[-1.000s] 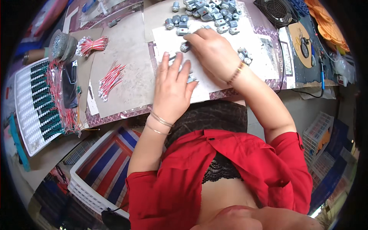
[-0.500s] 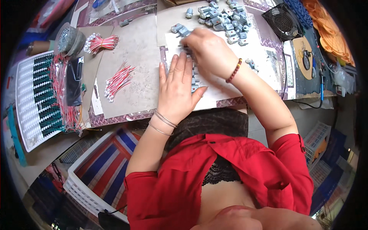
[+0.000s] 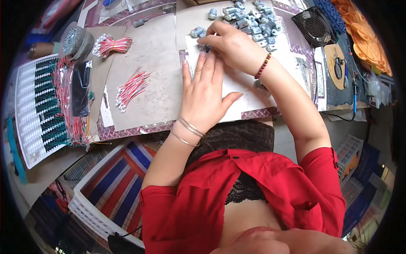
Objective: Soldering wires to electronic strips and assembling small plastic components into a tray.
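My left hand (image 3: pixel 203 93) lies flat on a white sheet (image 3: pixel 234 99), fingers stretched out and thumb spread to the right. Just beyond its fingertips, my right hand (image 3: pixel 239 44) is closed in a pinch over a small grey motor (image 3: pixel 207 48), mostly hidden by the fingers. Two more small motors (image 3: pixel 197 31) rest by the right fingertips, and a pile of them (image 3: pixel 253 23) lies beyond that hand. Another grey piece (image 3: pixel 261 86) shows partly under my right wrist. What lies beneath my left palm is hidden.
Red-and-white wires lie in a loose bunch (image 3: pixel 132 89) and a tied bundle (image 3: pixel 113 45) at left. Beyond are a solder spool (image 3: pixel 77 44) and a white tray (image 3: pixel 29 114) of green-wired parts. A black fan (image 3: pixel 314 25) and a blue-handled iron (image 3: pixel 355 97) stand at right.
My left hand has shifted right and slightly down across the sheet, covering the row of motors that showed beside it. My right hand has moved slightly right, its fingers still at the left fingertips.
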`<state>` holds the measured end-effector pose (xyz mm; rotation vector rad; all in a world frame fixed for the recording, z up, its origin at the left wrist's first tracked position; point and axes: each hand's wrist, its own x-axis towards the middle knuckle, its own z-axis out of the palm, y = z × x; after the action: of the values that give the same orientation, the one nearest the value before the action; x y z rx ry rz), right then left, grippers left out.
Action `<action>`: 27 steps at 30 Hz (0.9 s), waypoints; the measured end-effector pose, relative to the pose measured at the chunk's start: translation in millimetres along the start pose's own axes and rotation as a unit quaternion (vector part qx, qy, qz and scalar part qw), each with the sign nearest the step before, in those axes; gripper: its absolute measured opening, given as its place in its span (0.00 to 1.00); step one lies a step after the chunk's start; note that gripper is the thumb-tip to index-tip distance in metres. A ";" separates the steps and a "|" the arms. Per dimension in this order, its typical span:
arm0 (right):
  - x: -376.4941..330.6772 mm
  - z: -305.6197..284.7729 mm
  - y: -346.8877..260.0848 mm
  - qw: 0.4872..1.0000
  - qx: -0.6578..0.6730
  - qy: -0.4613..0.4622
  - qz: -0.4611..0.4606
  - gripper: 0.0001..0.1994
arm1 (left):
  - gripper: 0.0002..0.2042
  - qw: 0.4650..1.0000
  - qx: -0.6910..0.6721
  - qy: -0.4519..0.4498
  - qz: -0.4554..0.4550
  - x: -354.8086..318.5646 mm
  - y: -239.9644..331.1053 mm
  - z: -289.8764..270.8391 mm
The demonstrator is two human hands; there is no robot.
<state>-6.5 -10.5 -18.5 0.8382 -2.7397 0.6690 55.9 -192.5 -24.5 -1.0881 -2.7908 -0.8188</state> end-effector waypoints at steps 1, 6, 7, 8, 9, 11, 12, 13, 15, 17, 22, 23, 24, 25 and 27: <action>2.0 -1.6 -2.1 1.000 0.001 -0.017 0.015 0.15 | 0.41 1.000 0.003 -0.001 -0.005 1.2 1.0 2.3; 0.8 -15.8 7.6 0.995 0.042 -0.049 0.081 0.07 | 0.39 1.000 0.027 -0.013 -0.006 5.1 2.8 5.9; -2.1 -18.4 12.1 0.993 0.064 -0.040 0.096 0.08 | 0.38 1.000 0.026 -0.012 -0.007 5.9 3.0 6.0; -3.4 -15.5 23.9 0.993 0.060 -0.007 0.100 0.08 | 0.38 1.000 0.025 -0.011 -0.007 6.5 3.2 6.5; -3.9 -18.0 19.7 0.982 0.097 -0.003 0.162 0.07 | 0.38 1.000 0.026 -0.012 -0.005 5.7 2.6 6.9; -9.4 -14.2 20.4 0.988 0.040 0.045 0.143 0.09 | 0.38 1.000 0.020 -0.005 -0.004 3.4 0.9 7.9; -8.5 -16.3 15.1 0.995 -0.023 0.068 0.071 0.11 | 0.38 1.000 0.017 -0.001 -0.003 3.3 0.0 8.6; -6.3 -19.0 5.1 0.993 -0.083 0.088 -0.002 0.13 | 0.38 1.000 0.017 -0.002 -0.007 2.7 0.0 9.1; -1.9 -18.3 -8.0 0.999 -0.046 -0.025 -0.011 0.12 | 0.38 1.000 0.018 -0.002 -0.012 2.9 0.6 9.0; -0.2 -3.8 -13.0 0.992 -0.106 -0.057 -0.041 0.11 | 0.38 1.000 0.015 -0.009 -0.013 2.8 3.0 6.9; 3.2 -5.9 0.8 0.996 0.031 -0.065 0.054 0.16 | 0.38 1.000 0.008 0.005 -0.014 2.3 4.1 8.5; 0.3 -6.4 2.9 0.992 0.084 -0.016 0.088 0.13 | 0.38 1.000 0.008 0.006 -0.013 1.9 3.5 8.5; -2.1 -4.4 1.7 0.984 0.132 -0.003 0.122 0.12 | 0.37 1.000 0.007 0.007 -0.013 0.5 3.0 9.6; -3.8 -3.2 0.8 0.971 0.180 0.010 0.156 0.11 | 0.37 1.000 0.005 0.007 -0.014 -0.5 2.7 10.4; -5.5 -4.9 4.5 0.987 0.103 -0.022 0.125 0.10 | 0.37 1.000 0.001 0.012 -0.014 -1.0 2.4 10.1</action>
<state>-4.2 -2.2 -17.5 0.5555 -2.8799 1.0065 59.7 -186.7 -32.3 -1.0353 -2.7933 -0.8262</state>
